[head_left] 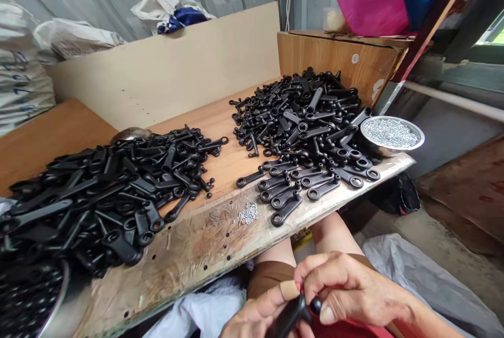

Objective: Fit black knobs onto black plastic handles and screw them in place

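Note:
Above my lap, my left hand [254,310] is closed around a black plastic crank handle [289,318]. A tan bandage wraps one of its fingers. My right hand [350,288] pinches at the handle's end, its fingertips touching those of the left. A small round black knob [315,305] shows by the right thumb; whether it is joined to the handle I cannot tell. On the table edge beyond lie a row of similar crank handles [284,208] and a little heap of metal pins [249,213].
Large piles of black handles cover the table [189,238] at left and back right. A metal bowl of pins [391,133] stands at the right corner, and a basin of black balls [29,296] at lower left. A cardboard panel [177,65] backs the table.

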The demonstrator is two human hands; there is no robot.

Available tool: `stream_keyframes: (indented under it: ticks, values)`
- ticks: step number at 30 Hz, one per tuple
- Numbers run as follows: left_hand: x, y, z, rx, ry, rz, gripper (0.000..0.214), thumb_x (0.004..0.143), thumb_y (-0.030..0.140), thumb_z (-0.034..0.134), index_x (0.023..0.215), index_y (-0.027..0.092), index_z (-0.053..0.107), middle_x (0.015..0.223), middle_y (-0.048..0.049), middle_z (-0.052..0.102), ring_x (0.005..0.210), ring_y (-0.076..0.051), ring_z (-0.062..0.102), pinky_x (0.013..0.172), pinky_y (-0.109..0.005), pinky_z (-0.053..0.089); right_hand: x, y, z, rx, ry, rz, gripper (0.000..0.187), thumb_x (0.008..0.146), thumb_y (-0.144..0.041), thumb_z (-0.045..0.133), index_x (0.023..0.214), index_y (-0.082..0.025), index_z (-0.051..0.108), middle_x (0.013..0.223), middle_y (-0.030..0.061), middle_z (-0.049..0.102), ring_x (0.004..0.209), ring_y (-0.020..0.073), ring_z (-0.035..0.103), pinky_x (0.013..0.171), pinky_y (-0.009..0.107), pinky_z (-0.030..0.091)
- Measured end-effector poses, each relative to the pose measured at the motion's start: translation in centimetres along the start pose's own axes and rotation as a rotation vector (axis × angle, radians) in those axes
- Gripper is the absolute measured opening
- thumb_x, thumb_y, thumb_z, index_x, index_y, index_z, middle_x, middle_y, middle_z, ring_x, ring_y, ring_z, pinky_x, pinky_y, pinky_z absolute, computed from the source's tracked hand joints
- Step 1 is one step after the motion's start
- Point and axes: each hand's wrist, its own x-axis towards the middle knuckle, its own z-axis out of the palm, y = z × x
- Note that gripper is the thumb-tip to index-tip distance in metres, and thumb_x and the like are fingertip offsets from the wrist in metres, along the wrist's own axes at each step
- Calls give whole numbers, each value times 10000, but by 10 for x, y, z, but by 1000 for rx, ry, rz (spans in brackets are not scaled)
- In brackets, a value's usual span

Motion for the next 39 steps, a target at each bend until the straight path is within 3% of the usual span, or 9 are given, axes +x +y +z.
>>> stream_keyframes:
  ticks: [2, 4, 8, 11, 15, 23, 29, 39]
  values:
    - [2, 3, 4, -33, -43, 0, 523, 646, 289, 743, 1143, 236, 590, 1016, -82, 667, 799, -150, 624, 646, -195, 419, 1, -1, -1, -43, -12, -18, 248, 780, -346, 594, 860, -129, 682, 914, 72, 580, 744, 128, 533, 676, 226, 440]
    - [6, 6, 11, -28, -34, 36, 490, 654, 211, 739, 1123, 220, 598, 913, -62, 680, 665, -93, 601, 551, -141, 388, 1, -3, -2, -78, 21, -29, 216, 786, -316, 591, 842, -124, 671, 906, 71, 574, 776, 136, 532, 702, 238, 436]
    - [14, 10, 24, -26, 164, 184, 310, 768, 280, 655, 1054, 163, 628, 588, -12, 616, 360, -12, 407, 358, -102, 270, -3, 6, -1, 94, 197, 20, 193, 770, -315, 618, 828, -136, 662, 718, 17, 548, 629, 106, 513, 616, 236, 446]
    - [22, 10, 30, -9, 305, 288, 245, 764, 320, 661, 962, 178, 672, 508, 2, 585, 334, -21, 398, 331, -106, 263, -6, 20, 4, 377, 342, 102, 228, 710, -334, 683, 825, -139, 659, 608, -16, 534, 484, 76, 496, 490, 207, 442]
    - [34, 11, 37, 62, 385, 367, 266, 714, 377, 702, 926, 216, 698, 458, 9, 572, 342, -27, 396, 350, -113, 281, 0, 29, 11, 567, 444, 61, 260, 663, -324, 731, 823, -127, 676, 558, 0, 588, 426, 83, 526, 440, 204, 447]
    - [50, 16, 44, 231, 488, 460, 267, 663, 373, 745, 904, 259, 721, 480, 13, 560, 440, -40, 442, 457, -131, 350, 8, 28, 16, 734, 447, -53, 217, 693, -278, 716, 845, -122, 707, 600, 29, 622, 486, 90, 585, 427, 156, 466]
    - [57, 17, 48, 277, 550, 486, 279, 613, 418, 762, 839, 255, 738, 452, 18, 524, 403, -44, 405, 413, -141, 325, 11, 31, 17, 874, 475, -79, 229, 663, -286, 744, 816, -119, 715, 568, 31, 619, 441, 92, 580, 386, 149, 455]
    - [53, 14, 37, 348, 532, 503, 246, 653, 405, 734, 870, 290, 728, 548, 8, 576, 424, -46, 393, 407, -143, 343, 12, 34, 20, 919, 485, -74, 235, 674, -306, 733, 805, -112, 713, 500, 12, 578, 381, 91, 545, 329, 146, 395]
